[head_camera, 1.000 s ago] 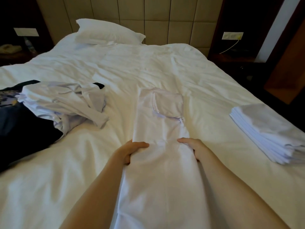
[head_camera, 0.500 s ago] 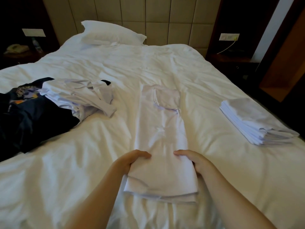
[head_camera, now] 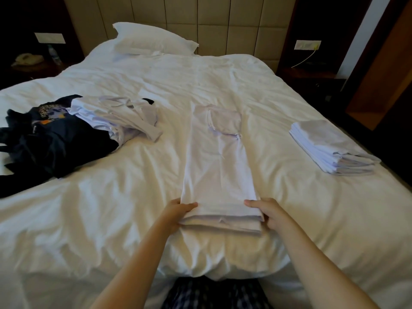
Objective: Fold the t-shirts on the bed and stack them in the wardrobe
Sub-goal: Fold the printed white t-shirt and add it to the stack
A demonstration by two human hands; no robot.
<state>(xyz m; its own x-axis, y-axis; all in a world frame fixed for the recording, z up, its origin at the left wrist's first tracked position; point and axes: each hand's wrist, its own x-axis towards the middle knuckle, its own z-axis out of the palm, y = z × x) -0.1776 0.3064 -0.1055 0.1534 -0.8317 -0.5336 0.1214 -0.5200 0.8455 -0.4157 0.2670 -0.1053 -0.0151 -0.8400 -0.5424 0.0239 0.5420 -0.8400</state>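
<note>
A white t-shirt (head_camera: 219,161), folded into a long narrow strip, lies down the middle of the bed (head_camera: 111,219). Its near end is doubled over into a thick fold. My left hand (head_camera: 177,211) pinches the left corner of that fold, thumb on top. My right hand (head_camera: 267,211) pinches the right corner the same way. A neat stack of folded white shirts (head_camera: 330,146) sits on the right side of the bed. On the left lie crumpled white shirts (head_camera: 120,117) over a dark printed shirt (head_camera: 51,139).
A white pillow (head_camera: 151,41) rests against the padded headboard. Dark nightstands flank the bed, the left one carrying a phone (head_camera: 26,59). A wooden panel (head_camera: 383,70) stands at the far right. The bed's near edge is just below my arms.
The shirt's near end, which hung toward me over the bed edge, has been folded up onto the strip. Both hands moved with it and now pinch the doubled edge.
</note>
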